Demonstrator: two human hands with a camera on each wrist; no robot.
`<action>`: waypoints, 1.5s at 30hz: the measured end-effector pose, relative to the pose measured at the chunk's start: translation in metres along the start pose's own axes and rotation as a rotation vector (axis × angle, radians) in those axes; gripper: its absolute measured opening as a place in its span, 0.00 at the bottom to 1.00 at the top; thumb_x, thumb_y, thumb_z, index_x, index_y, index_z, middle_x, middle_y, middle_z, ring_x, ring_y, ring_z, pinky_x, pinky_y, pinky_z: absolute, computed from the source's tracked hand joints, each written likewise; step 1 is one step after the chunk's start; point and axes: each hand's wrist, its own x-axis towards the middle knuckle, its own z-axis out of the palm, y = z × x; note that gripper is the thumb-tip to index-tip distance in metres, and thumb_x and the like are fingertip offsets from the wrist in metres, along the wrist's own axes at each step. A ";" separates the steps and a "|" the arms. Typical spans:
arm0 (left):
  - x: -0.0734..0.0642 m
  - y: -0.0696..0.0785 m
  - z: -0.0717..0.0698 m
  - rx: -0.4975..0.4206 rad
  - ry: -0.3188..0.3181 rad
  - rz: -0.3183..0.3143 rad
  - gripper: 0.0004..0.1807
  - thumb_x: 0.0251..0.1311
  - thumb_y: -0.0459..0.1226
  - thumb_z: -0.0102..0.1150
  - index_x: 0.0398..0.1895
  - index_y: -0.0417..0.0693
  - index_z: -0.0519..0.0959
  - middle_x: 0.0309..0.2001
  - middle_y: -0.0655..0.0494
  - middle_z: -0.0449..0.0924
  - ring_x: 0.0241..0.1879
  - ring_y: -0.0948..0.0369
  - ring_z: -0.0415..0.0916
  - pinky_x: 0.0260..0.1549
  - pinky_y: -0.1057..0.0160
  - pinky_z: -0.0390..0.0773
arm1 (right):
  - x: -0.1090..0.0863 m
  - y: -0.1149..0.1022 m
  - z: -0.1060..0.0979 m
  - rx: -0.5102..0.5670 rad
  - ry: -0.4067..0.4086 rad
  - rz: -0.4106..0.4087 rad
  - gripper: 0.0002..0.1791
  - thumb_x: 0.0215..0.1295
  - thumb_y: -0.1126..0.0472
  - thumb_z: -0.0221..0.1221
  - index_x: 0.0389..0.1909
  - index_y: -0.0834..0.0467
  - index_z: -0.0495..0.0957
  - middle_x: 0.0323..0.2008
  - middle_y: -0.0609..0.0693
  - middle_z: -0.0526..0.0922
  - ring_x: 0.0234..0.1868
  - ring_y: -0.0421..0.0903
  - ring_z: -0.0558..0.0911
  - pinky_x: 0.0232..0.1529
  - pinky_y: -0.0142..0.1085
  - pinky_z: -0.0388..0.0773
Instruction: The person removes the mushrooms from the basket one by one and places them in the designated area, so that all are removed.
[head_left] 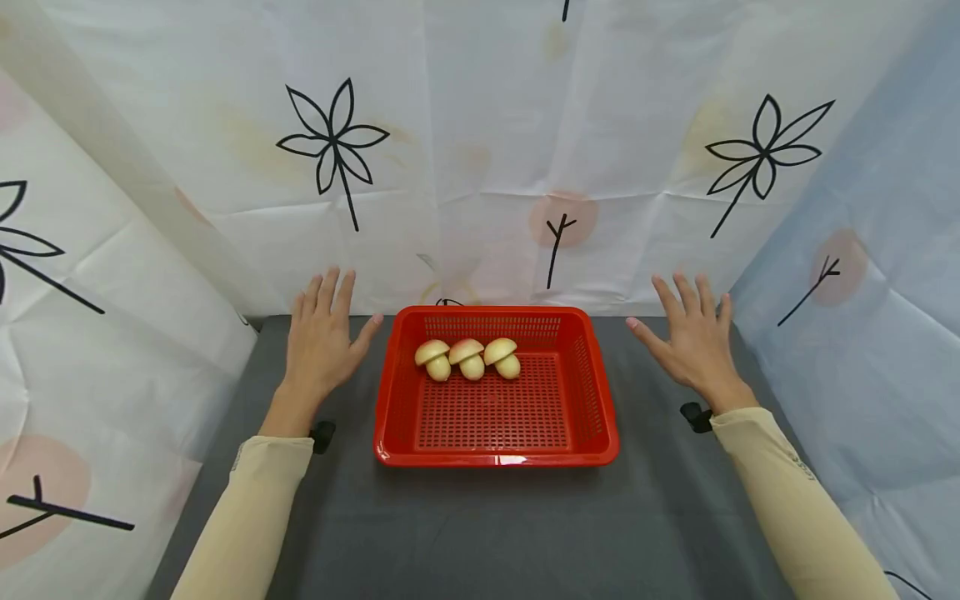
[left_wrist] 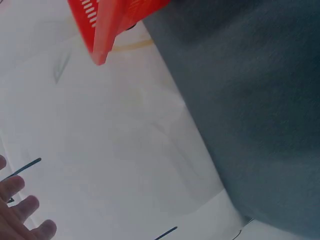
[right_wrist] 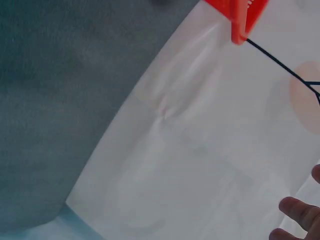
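A red plastic basket (head_left: 495, 458) with slotted walls and a grid floor sits on the grey table. Inside, toward its back left, three mushrooms (head_left: 467, 360) with yellowish, partly reddish caps and pale stems lie side by side in a row. Left of the basket, my left hand (head_left: 318, 346) is held with fingers straight and thumb spread, touching nothing. On the other side my right hand (head_left: 693, 346) is spread the same way, apart from the basket. Both wrist views catch only some fingertips and a corner of the basket.
Beneath the basket is a dark grey tabletop (head_left: 480, 533). White cloth printed with black leaf drawings hangs behind it as a back curtain (head_left: 480, 150), with a left curtain (head_left: 97, 333) and a right curtain (head_left: 885, 350) along the sides.
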 end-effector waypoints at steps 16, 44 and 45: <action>-0.062 -0.003 0.040 -0.647 -0.089 -0.176 0.37 0.68 0.44 0.63 0.74 0.37 0.63 0.64 0.37 0.69 0.61 0.42 0.69 0.60 0.39 0.70 | -0.032 -0.046 0.019 0.292 -0.038 -0.035 0.39 0.72 0.44 0.59 0.75 0.60 0.62 0.69 0.67 0.65 0.69 0.69 0.60 0.64 0.70 0.56; -0.094 -0.016 0.090 -1.274 -0.264 -0.433 0.30 0.70 0.32 0.60 0.71 0.31 0.65 0.63 0.32 0.73 0.50 0.67 0.81 0.49 0.65 0.82 | 0.005 -0.115 0.082 0.611 -0.253 -0.041 0.39 0.62 0.56 0.71 0.71 0.63 0.67 0.63 0.61 0.75 0.65 0.60 0.73 0.65 0.59 0.69; -0.094 -0.016 0.090 -1.290 -0.255 -0.434 0.30 0.69 0.31 0.60 0.71 0.30 0.65 0.62 0.34 0.74 0.50 0.66 0.81 0.49 0.65 0.82 | 0.009 -0.116 0.086 0.615 -0.248 -0.041 0.39 0.61 0.56 0.72 0.70 0.63 0.68 0.63 0.61 0.75 0.65 0.60 0.74 0.65 0.58 0.70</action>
